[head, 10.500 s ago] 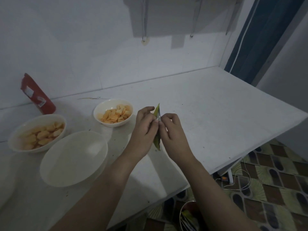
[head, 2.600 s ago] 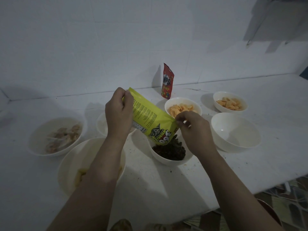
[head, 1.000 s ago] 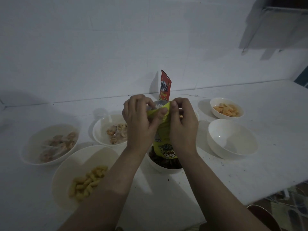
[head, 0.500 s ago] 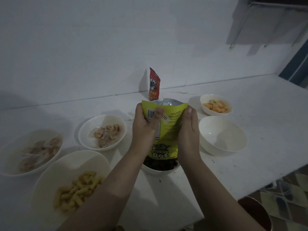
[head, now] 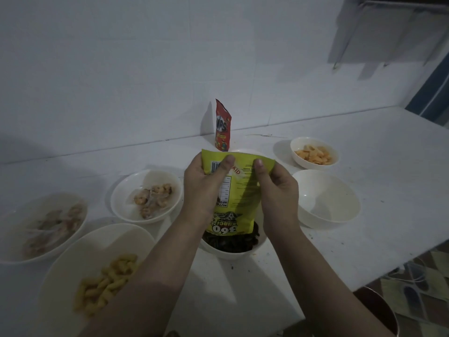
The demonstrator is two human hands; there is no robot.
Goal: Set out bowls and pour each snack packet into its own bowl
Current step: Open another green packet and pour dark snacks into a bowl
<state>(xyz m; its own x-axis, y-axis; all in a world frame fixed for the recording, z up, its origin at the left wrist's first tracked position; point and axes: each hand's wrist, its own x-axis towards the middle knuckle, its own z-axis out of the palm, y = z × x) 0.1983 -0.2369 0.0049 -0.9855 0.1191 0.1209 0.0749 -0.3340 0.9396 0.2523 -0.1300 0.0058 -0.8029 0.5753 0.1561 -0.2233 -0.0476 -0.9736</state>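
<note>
Both hands [head: 239, 190] still gripping upturned yellow packet [head: 239, 190] over dark-snack bowl [head: 230, 250], top now flattened.

Your yellow packet [head: 239, 190] hides mouth over dark snack bowl [head: 230, 249]; far-left bowl [head: 36, 229] blurred, edge-cropped.

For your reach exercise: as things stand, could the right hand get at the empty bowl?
Probably yes. The empty bowl sits just beside the right hand with nothing between them, but that hand would first have to let go of the yellow packet.
</note>
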